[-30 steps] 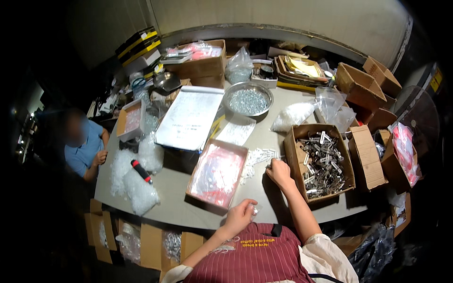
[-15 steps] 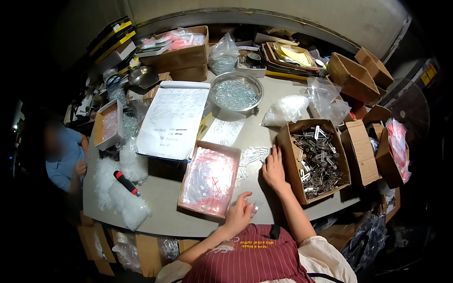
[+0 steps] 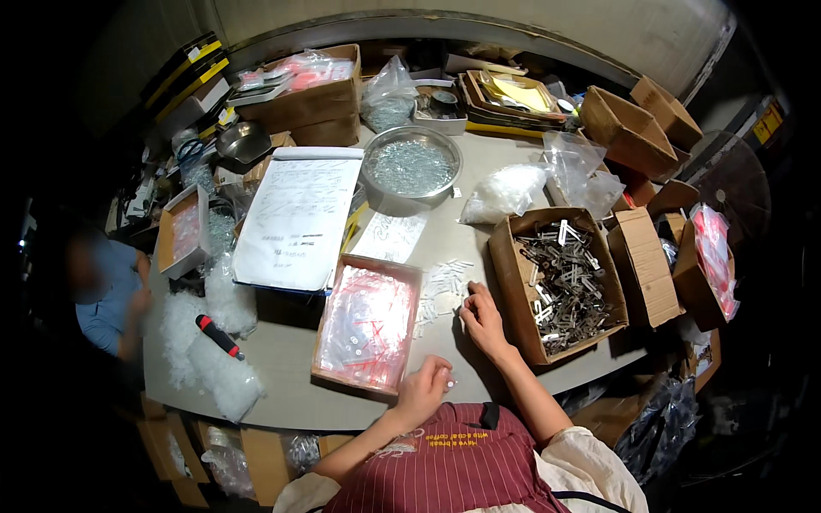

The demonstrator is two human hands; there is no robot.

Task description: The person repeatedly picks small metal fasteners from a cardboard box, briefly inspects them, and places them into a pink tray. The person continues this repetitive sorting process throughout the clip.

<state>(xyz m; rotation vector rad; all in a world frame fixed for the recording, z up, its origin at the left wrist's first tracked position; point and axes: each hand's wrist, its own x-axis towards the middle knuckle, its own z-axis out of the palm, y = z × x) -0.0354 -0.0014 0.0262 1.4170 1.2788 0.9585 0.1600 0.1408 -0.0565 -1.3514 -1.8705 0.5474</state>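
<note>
My left hand (image 3: pixel 424 392) is at the table's near edge, beside the shallow cardboard box (image 3: pixel 315 372) of clear, red-edged plastic bags. Its fingers are curled around a small clear plastic bag (image 3: pixel 451 381), mostly hidden by the hand. My right hand (image 3: pixel 486 325) rests on the table, palm down, fingers slightly bent and apart. Its fingertips are at the edge of a loose spread of small white pieces (image 3: pixel 445 279). I see nothing held in it. Just right of it stands a cardboard box (image 3: pixel 505 282) full of dark and silver metal clips (image 3: pixel 569 286).
A round metal pan (image 3: pixel 458 162) of small shiny parts stands behind. A clipboard with written sheets (image 3: pixel 295 218) lies left of centre. A red-and-black screwdriver (image 3: pixel 220 336) rests on bags of white pieces (image 3: pixel 229 385). Cartons (image 3: pixel 654 265) crowd the right; another person (image 3: pixel 107 291) is at far left.
My right hand has drawn back slightly toward me, its fingers bending more. My left hand has turned, so less of the small bag shows. The whole view has shifted slightly.
</note>
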